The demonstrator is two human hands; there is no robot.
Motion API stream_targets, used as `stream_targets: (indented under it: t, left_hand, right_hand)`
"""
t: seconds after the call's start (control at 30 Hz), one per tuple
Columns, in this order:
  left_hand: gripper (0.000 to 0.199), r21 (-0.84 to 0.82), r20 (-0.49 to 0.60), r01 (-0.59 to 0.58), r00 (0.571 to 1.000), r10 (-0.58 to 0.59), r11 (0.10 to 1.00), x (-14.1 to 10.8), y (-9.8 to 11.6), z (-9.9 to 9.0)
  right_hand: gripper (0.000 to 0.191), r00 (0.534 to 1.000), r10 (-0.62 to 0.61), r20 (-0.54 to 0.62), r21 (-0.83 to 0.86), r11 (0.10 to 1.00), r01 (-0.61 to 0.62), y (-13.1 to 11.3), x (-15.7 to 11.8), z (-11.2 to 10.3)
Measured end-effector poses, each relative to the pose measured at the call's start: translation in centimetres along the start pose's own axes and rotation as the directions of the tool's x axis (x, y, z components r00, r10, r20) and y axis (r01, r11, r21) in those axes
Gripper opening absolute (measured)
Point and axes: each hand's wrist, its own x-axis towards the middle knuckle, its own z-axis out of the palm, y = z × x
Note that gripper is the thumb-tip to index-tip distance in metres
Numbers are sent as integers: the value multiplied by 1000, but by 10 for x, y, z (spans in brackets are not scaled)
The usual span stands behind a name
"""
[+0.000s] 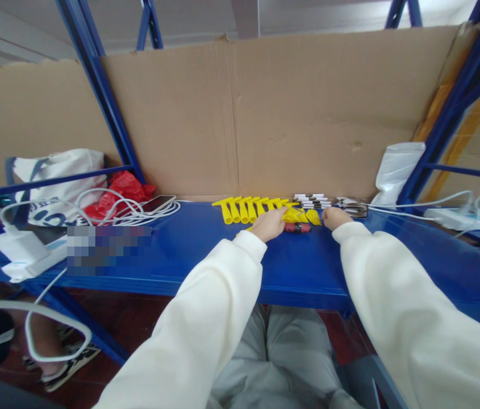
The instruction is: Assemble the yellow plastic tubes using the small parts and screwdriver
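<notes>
The red-black cylinder (298,228) lies crosswise just right of the left hand (268,225), farther from the right hand (336,217) (whether fingers pinch anything is unclear).

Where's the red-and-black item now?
Head view, right of centre: the item lies on the table, beside the left hand, in front of yellow pieces.

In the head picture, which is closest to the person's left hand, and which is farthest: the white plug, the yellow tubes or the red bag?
From the left hand, going left:
1. Yellow tubes: right beside it, in a row.
2. Red bag: farther left, toward the back of the blue shelf.
3. White plug: farthest left, near the shelf's front.
</notes>
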Motion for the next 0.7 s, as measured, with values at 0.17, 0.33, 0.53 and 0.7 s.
stream_targets:
  t: [0.17,0.33,0.53,0.7]
  left_hand:
    - [50,-182,-145,-73,988,47,981,4,0,-4]
    - [19,-669,-275,-44,942,-192,742,10,11,-16]
    - [24,-969,138,197,932,-336,149,5,22,-19]
    - [27,-931,265,321,921,-284,173,3,22,-11]
  right_hand:
    - [32,989,7,-151,107,994,10,-1,0,-5]
    - [28,977,2,-213,227,973,48,-6,-1,-8]
    - [12,958,-18,-286,486,859,161,-14,2,-4]
    - [13,951,-97,-295,745,600,292,-31,1,-3]
